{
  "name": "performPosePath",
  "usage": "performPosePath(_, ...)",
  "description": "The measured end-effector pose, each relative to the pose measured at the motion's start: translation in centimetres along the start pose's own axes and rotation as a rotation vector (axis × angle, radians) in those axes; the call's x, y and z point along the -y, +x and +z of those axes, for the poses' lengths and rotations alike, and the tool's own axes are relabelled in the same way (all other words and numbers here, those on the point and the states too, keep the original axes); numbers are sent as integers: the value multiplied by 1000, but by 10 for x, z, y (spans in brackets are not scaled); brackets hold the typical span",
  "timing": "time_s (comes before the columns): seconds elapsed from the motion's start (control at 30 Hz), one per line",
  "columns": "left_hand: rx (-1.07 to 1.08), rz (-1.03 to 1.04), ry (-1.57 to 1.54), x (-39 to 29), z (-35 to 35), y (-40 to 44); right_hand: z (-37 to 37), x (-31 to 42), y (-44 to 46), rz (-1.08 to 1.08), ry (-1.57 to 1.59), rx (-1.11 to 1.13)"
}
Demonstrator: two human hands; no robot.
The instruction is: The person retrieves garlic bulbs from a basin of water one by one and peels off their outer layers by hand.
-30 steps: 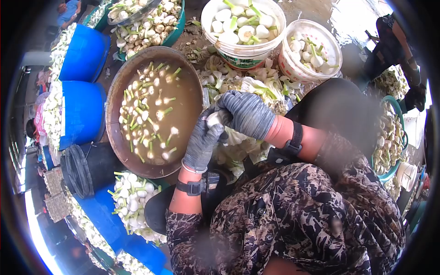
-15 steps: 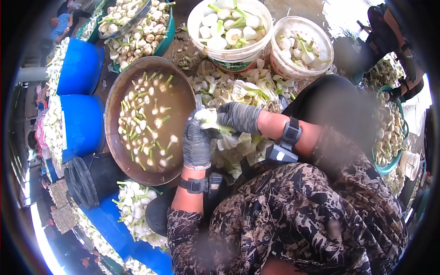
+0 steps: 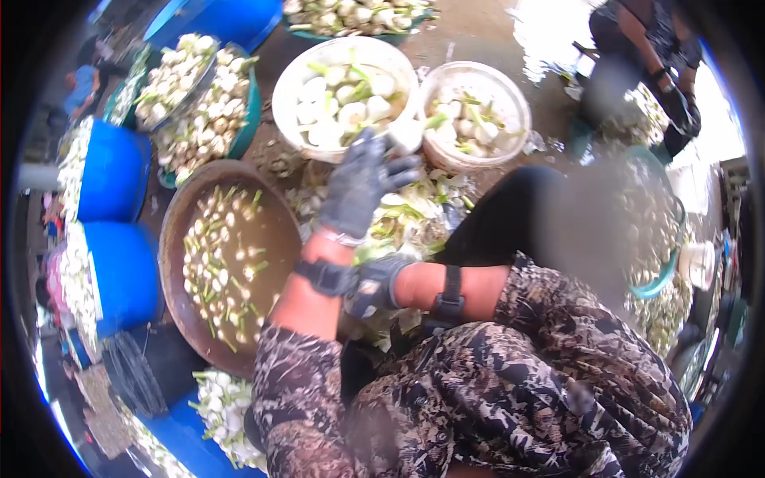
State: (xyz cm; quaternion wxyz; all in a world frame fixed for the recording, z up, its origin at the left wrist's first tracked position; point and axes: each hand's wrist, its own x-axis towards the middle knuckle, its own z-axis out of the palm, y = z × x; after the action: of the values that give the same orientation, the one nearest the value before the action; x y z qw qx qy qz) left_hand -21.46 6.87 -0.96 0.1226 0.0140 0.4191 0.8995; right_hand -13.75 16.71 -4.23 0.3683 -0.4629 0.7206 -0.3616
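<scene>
My left hand (image 3: 357,187), in a grey glove, reaches forward with its fingers spread apart. Just beyond the fingers is a blurred white garlic bulb (image 3: 405,135), near the rims of two buckets; whether a fingertip touches it I cannot make out. The larger white bucket (image 3: 285,119) holds big peeled bulbs with green stems. Smaller bulbs lie in the patterned bucket (image 3: 514,131) to its right. My right hand (image 3: 374,285), also gloved, is low by my left wrist, above peelings (image 3: 406,219). Its fingers are hidden and smeared by motion.
A brown basin (image 3: 171,255) of murky water with floating bulbs stands at left. Blue tubs (image 3: 119,275) and a black container (image 3: 139,370) line the far left. Teal tubs with garlic are behind. Another person (image 3: 653,64) works at the upper right.
My left hand has moved forward from beside the basin to the buckets, and its fingers have spread off the white bulb. My right hand has drawn back toward my body. The view has shifted.
</scene>
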Motion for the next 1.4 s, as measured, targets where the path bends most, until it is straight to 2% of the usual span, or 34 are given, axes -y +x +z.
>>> performPosePath(0.03,-16,16,-4,-4,19,3,-2,-1,-4,-86,58,-69)
performPosePath(0.07,-85,6,159,-7,32,2,-14,8,-21,-166,280,-142)
performPosePath(0.1,-95,-22,153,-5,27,0,-14,3,-19,-119,238,-73)
performPosePath(0.13,-93,-58,288,-5,17,-9,-15,-2,-16,-74,191,-3)
performPosePath(0.17,-176,-106,340,-3,5,-21,-3,-14,2,61,-161,172)
performPosePath(0.23,-328,-121,577,3,-40,-56,-12,3,11,220,-431,190)
performPosePath(0.27,-450,-160,568,5,-70,-77,-11,1,12,205,-433,205)
performPosePath(0.33,-755,-238,607,-6,-125,-121,-9,-4,8,111,-384,2)
performPosePath(0.43,-1120,-384,678,-25,-222,-187,-5,3,16,150,-385,108)
performPosePath(0.47,-1022,-548,1019,-15,-293,-220,-2,4,18,155,-378,132)
performPosePath(0.53,-885,-714,1344,-5,-330,-245,-1,10,26,190,-364,190)
performPosePath(0.6,-1035,-1101,909,-20,-270,-250,1,16,31,225,-349,243)
performPosePath(0.63,-1029,-1105,904,-11,-263,-255,1,17,34,225,-365,241)
performPosePath(0.7,-754,-1280,899,6,-259,-261,2,19,37,236,-384,237)
performPosePath(0.8,-156,-649,1616,105,-406,-327,5,15,37,177,-397,209)
performPosePath(0.83,-317,-707,1214,79,-364,-310,4,16,36,185,-397,203)
performPosePath(0.9,-749,-656,343,16,-264,-270,2,20,37,207,-349,149)
performPosePath(0.93,-733,-562,179,7,-261,-263,2,19,35,160,-320,60)
performPosePath(0.97,-724,-566,192,-4,-243,-255,1,20,35,163,-316,45)
performPosePath(1.03,-581,-292,175,-26,-204,-238,-1,25,36,187,-42,-148)
performPosePath(1.07,-466,-241,187,-31,-186,-230,-2,24,37,185,8,-154)
performPosePath(1.1,-449,-242,201,-34,-167,-222,-2,25,35,184,7,-175)
performPosePath(1.17,-352,-136,462,-40,-115,-204,-3,31,33,54,463,-260)
performPosePath(1.2,-352,-124,738,-40,-100,-199,-10,41,32,72,575,-200)
performPosePath(1.23,-336,-67,833,-38,-79,-197,-17,53,26,94,778,-149)
performPosePath(1.3,-287,56,1060,-41,-50,-194,-6,37,25,-82,762,-267)
performPosePath(1.4,-307,92,1215,-38,-40,-210,-7,38,19,14,680,-326)
